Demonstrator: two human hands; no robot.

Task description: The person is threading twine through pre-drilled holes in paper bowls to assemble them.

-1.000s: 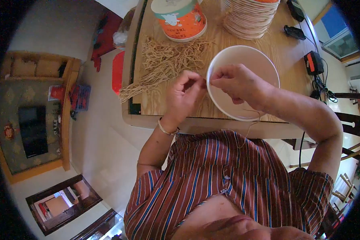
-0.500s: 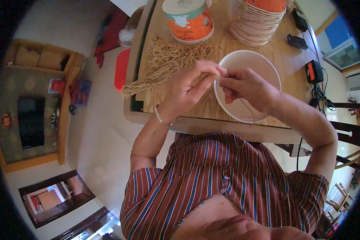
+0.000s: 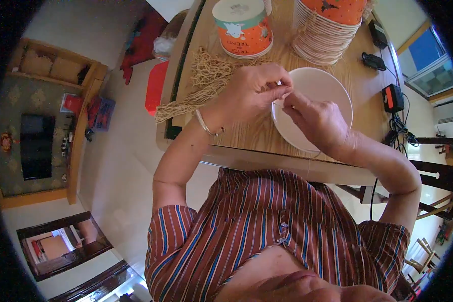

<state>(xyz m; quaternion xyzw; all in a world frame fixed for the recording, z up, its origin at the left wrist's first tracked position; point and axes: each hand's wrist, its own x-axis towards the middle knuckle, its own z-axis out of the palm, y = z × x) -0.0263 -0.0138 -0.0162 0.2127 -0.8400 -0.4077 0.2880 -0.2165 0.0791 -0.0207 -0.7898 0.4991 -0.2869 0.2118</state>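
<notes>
Wooden table [image 3: 267, 136] fills the upper middle of the view, its near edge running just in front of the person's striped shirt [image 3: 267, 236], with pale floor and a low cabinet off to the left. On the far side stand a tall stack of paper bowls [image 3: 322, 38] and, beside it, an orange and white paper tub [image 3: 242, 27]. A loose heap of tan string lengths [image 3: 206, 83] lies left of centre, its tail hanging past the table's left edge. Black chargers and cords [image 3: 392, 98] sit at the right edge.

Nearest the person is one white paper bowl [image 3: 327, 95], open side up, close to the table's near edge. The left hand [image 3: 254, 93] is closed in a pinch at the bowl's left rim, thumb and fingers pressed together on what seems a small bit of the rim or a string; which one cannot be told. The right hand [image 3: 319, 121] rests over the bowl's lower left, fingers curled and meeting the left fingertips; its hold is hidden.

The bowl looks light, thin and easy to crease, so the rolled rim seems the safest place to grip. The strings look soft, limp and prone to tangling. Free room lies mainly between the bowl and the string heap.
</notes>
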